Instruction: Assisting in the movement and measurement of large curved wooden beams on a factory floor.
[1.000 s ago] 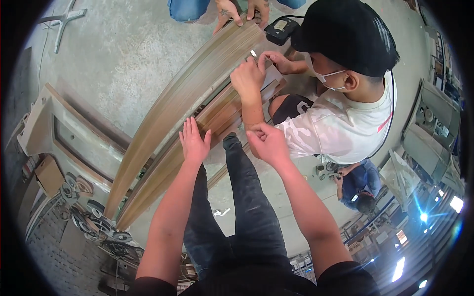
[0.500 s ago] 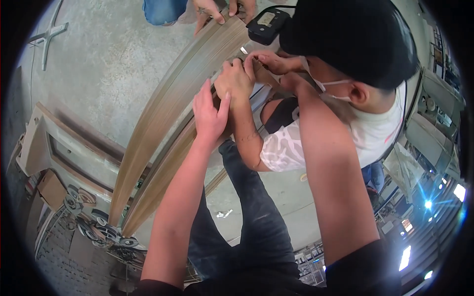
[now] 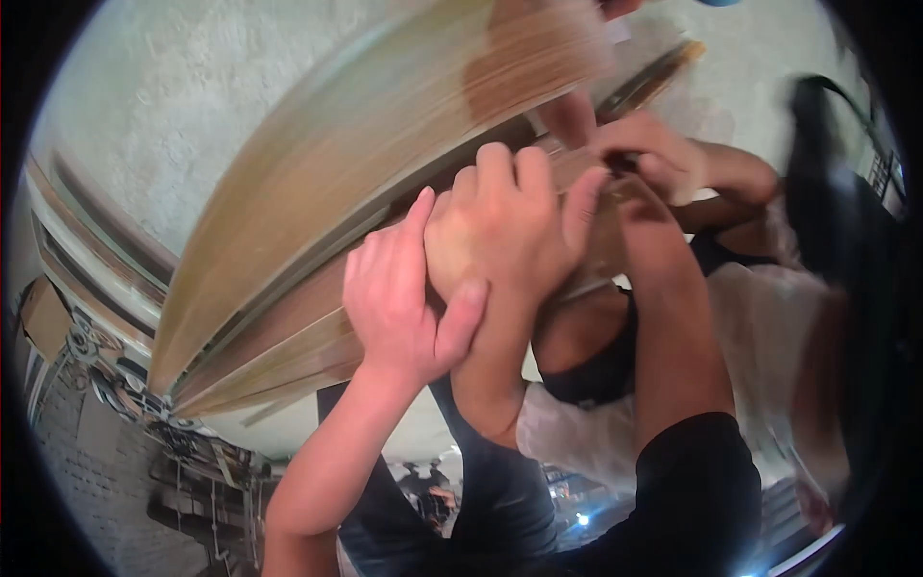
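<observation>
A long wood-veneer panel [image 3: 385, 163] runs from lower left to upper right, with narrower wooden strips [image 3: 288, 346] stacked under its edge. My left hand [image 3: 404, 308] lies flat against these strips, fingers together, thumb touching a co-worker's wrist. The co-worker's hand [image 3: 510, 231] grips the panel edge just right of mine, and their other hand [image 3: 663, 154] works at the same spot. My right arm in a black sleeve reaches up to that spot; my right hand [image 3: 625, 197] is mostly hidden among the co-worker's hands.
The co-worker in a white shirt [image 3: 769, 327] crouches close on the right. Grey concrete floor [image 3: 192, 115] lies behind the panel. White frame pieces [image 3: 87, 260] and metal parts [image 3: 106, 375] sit at the left. The picture is blurred.
The view has closed in on the panel. My left hand moved up along the wooden strips to the co-worker's hand. My right arm reached forward to the same spot.
</observation>
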A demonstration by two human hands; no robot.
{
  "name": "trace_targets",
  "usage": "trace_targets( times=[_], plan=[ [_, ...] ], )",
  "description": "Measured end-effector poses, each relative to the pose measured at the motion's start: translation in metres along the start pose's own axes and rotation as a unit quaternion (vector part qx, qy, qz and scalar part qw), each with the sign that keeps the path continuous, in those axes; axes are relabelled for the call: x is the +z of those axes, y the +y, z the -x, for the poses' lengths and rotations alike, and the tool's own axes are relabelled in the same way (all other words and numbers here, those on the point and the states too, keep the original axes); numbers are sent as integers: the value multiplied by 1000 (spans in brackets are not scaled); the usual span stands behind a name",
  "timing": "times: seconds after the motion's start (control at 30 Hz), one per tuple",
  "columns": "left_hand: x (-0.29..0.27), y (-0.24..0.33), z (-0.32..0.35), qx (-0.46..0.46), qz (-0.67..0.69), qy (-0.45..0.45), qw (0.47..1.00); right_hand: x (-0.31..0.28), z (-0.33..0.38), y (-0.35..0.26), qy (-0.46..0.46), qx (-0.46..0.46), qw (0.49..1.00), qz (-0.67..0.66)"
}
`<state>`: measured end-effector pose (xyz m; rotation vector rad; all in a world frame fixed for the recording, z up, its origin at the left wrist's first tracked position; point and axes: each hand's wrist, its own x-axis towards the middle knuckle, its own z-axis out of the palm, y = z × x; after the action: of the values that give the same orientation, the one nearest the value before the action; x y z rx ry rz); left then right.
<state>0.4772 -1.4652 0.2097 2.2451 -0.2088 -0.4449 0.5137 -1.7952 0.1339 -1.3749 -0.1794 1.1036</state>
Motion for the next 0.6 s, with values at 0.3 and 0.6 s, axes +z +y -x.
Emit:
trace_targets(
  times=[0.3,0.6],
  plan=[
    [6,4,4,50,-5,31,998,-1,-27,44,11,-63,989,135],
    [11,7,-2,42,-10,74,996,-87,-100,133,465,-63,709,527]
  ],
)
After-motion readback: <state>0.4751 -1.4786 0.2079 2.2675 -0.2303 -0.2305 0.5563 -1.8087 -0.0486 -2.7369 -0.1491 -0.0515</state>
